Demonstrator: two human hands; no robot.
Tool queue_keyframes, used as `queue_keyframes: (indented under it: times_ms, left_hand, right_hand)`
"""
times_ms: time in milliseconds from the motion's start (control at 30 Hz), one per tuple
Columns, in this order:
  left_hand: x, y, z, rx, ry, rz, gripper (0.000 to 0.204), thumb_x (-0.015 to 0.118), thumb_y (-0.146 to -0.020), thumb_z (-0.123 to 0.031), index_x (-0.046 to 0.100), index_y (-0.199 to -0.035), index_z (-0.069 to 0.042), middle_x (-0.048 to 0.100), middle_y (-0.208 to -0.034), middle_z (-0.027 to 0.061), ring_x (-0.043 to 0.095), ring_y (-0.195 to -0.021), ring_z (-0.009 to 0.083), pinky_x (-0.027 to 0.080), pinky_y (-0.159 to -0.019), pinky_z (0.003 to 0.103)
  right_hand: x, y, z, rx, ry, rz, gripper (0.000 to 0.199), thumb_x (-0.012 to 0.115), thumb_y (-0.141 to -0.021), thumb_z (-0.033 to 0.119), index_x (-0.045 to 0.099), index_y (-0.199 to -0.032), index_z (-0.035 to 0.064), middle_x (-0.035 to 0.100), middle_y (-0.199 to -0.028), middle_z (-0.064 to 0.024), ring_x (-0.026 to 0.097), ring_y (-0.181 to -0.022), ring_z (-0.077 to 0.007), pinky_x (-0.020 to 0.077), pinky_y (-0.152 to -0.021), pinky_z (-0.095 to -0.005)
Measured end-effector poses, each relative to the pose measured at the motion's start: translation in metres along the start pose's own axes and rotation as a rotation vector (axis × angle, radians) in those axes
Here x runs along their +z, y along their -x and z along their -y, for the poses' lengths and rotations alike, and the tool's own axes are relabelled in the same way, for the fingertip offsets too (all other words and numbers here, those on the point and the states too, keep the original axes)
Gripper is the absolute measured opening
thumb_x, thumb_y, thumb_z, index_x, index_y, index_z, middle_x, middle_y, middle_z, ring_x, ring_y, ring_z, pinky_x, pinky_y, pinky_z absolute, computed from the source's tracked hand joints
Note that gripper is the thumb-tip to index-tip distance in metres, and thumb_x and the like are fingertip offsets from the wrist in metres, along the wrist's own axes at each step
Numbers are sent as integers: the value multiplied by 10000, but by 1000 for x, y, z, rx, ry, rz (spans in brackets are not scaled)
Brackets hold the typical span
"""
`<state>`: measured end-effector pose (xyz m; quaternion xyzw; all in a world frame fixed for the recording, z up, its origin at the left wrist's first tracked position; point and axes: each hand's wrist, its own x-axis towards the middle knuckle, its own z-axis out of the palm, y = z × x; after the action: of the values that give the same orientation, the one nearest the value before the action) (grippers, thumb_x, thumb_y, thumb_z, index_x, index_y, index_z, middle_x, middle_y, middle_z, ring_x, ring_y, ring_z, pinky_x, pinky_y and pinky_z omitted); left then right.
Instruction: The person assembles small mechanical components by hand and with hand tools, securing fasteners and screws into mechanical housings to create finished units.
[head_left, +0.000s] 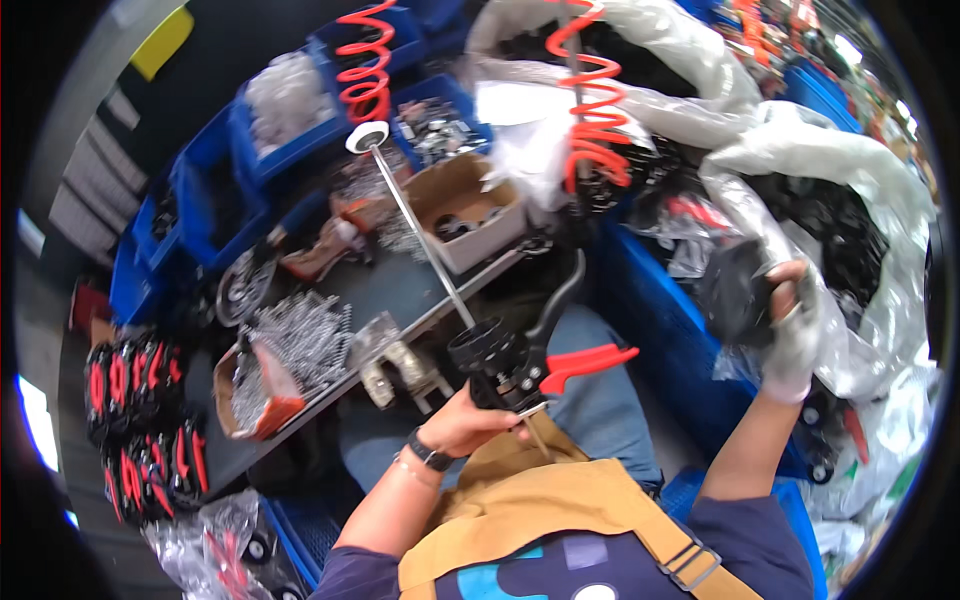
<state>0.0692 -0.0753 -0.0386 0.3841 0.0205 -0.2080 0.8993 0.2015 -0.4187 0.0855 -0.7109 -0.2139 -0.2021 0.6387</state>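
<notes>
The left hand (470, 420) gripped a black caster assembly with a red brake lever (520, 365) over the lap, fingers wrapped tight. The gloved right hand (795, 335) clasped a black wheel (735, 290) at the plastic bag (880, 230). Both parts looked rigid, fairly light; best held by the body.

A black part with a red plastic lever (585, 362) is held in the bare left hand (470, 420); its body looks matt. A matt black plastic part (735, 290) is gripped by the right hand (795, 330), which is covered by a whitish cloth glove. Glossy, crinkled clear plastic bags (860, 200) are seen. Shiny metal springs (300, 335) are heaped beside a brown cardboard box (465, 215). A smooth polished metal rod (420, 235) and glossy red coiled hoses (595, 120) are seen.
</notes>
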Motion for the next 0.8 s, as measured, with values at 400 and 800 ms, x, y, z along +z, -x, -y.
queue_keyframes:
  times_ms: [400, 800]
  left_hand:
    - [46, 22, -27, 697, 77, -111, 761, 781, -769, -400, 425, -1350, -60, 524, -1302, 34, 468, -1240, 184, 351, -1063, 358]
    - [2, 87, -48, 712, -183, -616, 362, 671, -879, -166, 558, -1190, -20, 639, -1073, 41, 612, -970, 131, 501, -862, 293]
  right_hand:
    - [238, 47, 25, -441, 63, 305, 153, 613, -818, 22, 634, -962, 72, 591, -871, -91, 555, -886, -296, 405, -858, -374]
    - [246, 59, 7, -586, 221, 411, 275, 683, -815, 207, 606, -1049, 84, 559, -1166, -151, 473, -1131, -374, 341, -998, -481]
